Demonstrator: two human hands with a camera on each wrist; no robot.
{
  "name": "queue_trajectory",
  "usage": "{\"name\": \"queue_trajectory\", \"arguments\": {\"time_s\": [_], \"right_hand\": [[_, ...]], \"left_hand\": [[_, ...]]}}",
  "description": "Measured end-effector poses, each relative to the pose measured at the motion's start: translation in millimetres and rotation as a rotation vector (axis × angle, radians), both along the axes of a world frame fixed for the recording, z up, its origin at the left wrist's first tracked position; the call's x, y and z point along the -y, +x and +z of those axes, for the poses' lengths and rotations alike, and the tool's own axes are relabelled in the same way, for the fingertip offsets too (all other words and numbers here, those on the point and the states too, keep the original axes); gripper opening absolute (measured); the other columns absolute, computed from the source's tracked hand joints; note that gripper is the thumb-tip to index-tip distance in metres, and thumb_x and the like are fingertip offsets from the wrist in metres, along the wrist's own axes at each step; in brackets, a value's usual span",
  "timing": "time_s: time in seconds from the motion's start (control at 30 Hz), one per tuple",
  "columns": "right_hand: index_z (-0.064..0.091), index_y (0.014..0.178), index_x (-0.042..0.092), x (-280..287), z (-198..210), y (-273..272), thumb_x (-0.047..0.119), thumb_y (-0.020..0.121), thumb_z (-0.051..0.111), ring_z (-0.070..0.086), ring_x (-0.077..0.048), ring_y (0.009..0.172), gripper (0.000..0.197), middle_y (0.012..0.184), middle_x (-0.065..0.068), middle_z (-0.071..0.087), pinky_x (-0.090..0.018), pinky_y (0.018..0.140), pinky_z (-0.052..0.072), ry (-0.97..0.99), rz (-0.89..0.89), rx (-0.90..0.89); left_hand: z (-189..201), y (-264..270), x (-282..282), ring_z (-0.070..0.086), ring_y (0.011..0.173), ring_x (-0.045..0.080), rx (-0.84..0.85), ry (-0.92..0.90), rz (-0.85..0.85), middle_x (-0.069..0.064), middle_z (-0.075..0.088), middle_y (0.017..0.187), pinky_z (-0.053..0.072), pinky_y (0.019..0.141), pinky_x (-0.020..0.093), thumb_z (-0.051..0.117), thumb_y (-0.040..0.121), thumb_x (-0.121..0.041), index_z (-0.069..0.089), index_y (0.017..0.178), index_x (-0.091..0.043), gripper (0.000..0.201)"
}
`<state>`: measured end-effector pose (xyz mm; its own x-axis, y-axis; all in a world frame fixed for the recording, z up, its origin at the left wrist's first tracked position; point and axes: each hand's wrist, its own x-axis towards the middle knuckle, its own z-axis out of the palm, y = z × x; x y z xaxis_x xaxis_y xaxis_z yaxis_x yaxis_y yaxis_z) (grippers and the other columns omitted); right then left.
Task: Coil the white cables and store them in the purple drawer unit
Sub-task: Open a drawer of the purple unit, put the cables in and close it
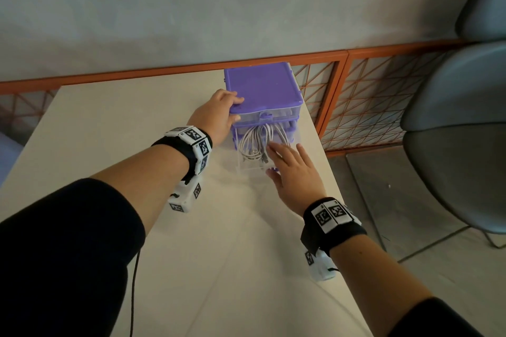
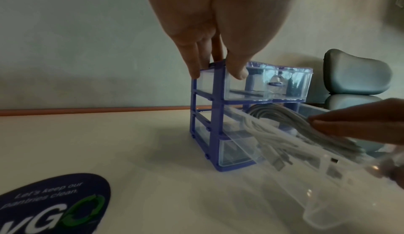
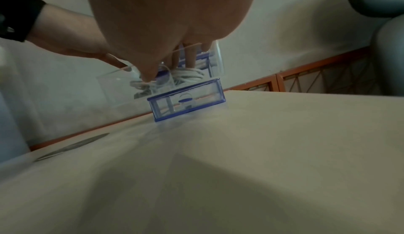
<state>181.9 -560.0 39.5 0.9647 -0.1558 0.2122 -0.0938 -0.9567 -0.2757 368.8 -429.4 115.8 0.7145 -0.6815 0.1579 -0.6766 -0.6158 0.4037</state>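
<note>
We note the purple drawer unit has an opaque plastic frame and a smooth, faintly glossy lid; its drawers are clear, glossy plastic. The pulled-out drawer is the same transparent plastic. The white cables look matt, with a fine braided texture. The desk is a smooth, matt cream surface. The chair shell looks like smooth grey plastic. The railing appears to be painted orange metal

Left hand fingers curled in a grip, right hand flat, fingers straight
</note>
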Motion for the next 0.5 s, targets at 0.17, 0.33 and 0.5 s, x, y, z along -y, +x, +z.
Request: {"name": "queue_trajectory", "arguments": {"time_s": [0.17, 0.33, 0.5], "right_hand": [[0.048, 0.14, 0.021, 6.5, 1.6, 7.7, 0.032, 0.096, 0.045, 0.048, -0.021, 0.131, 0.045, 0.145, 0.004, 0.049, -0.038, 0.116, 0.022, 0.012, 0.05, 0.01], [0.069, 0.114, 0.026, 18.4, 15.6, 31.5, 0.029, 0.088, 0.057, 0.057, -0.027, 0.118, 0.029, 0.129, 0.005, 0.064, -0.04, 0.099, 0.041, 0.019, 0.022, 0.122], [0.063, 0.095, 0.016, 16.2, 25.0, 49.9, 0.04, 0.074, 0.073, 0.051, -0.034, 0.102, 0.034, 0.11, -0.008, 0.06, -0.044, 0.087, 0.041, 0.016, -0.263, 0.227]], "left_hand": [[-0.5, -0.3, 0.2, 0.047, 0.129, 0.019, 0.014, -0.024, -0.008, 0.003, 0.045, 0.143, 0.038, 0.099, 0.029, 0.055, 0.09, -0.011, 0.052, 0.13, -0.013, 0.04], [-0.6, -0.6, 0.1, 0.048, 0.128, 0.019, 0.02, -0.035, -0.026, 0.003, 0.045, 0.143, 0.039, 0.099, 0.029, 0.055, 0.091, -0.01, 0.052, 0.129, -0.013, 0.039], [-2.7, -0.2, -0.2, 0.049, 0.127, 0.018, 0.043, -0.058, -0.027, 0.003, 0.046, 0.142, 0.04, 0.098, 0.029, 0.054, 0.092, -0.012, 0.052, 0.13, -0.014, 0.038]]}}
